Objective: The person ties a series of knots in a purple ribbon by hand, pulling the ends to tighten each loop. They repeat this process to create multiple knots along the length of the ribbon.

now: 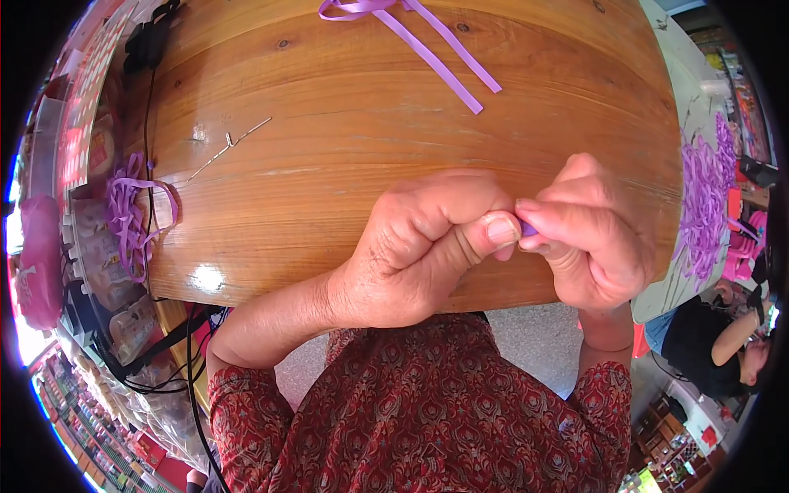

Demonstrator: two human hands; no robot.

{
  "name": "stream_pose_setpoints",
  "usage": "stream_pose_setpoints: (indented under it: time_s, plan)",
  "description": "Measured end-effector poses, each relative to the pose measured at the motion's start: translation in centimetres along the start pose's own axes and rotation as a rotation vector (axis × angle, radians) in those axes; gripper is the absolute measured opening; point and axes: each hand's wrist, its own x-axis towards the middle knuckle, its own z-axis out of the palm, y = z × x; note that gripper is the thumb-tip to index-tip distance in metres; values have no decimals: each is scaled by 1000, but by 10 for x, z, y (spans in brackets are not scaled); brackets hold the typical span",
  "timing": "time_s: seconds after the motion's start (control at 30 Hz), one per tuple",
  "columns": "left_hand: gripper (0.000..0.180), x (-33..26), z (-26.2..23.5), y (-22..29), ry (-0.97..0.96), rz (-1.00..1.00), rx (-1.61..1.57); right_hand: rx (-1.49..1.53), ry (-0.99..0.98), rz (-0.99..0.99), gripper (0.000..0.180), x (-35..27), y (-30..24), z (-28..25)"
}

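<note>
Over the near edge of the wooden table (329,156), my two hands meet fingertip to fingertip. My left hand (431,242) is closed, its thumb pressed against the curled fingers. Facing it, my right hand (596,238) pinches with thumb and forefinger. Between the fingertips a small purple piece (528,229) shows; most of it is hidden, so I cannot tell its exact form. Past the hands, at the table's far side, lies a looped purple ribbon (427,53) with two long tails. A thin metallic strand (230,146) rests on the tabletop to the left.
A tangle of purple ribbon (131,214) lies at the table's left edge, beside a dark cable (149,123) and clear packets. To the right, a large heap of purple ribbons (703,205) covers part of a pale table (670,287). A person in black (707,345) is beyond it.
</note>
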Motion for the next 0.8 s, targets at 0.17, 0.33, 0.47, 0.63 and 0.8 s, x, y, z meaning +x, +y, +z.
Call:
stream_pose_setpoints:
  time_s: [0.17,0.33,0.47,0.63,0.8]
  plan:
    - [13,3,-6,5,-87,84,213,-66,-2,4,18,-5,-7,-1]
    - [18,0,1,-8,30,30,20,-39,21,-67,21,3,11,2]
    - [30,-1,1,8,23,-366,-259,234,-37,119,19,4,19,-4]
    - [36,2,-8,3,52,-300,-440,515,19,336,15,0,16,-4]
    - [33,6,-6,-5,101,-213,-375,412,61,351,15,2,12,-4]
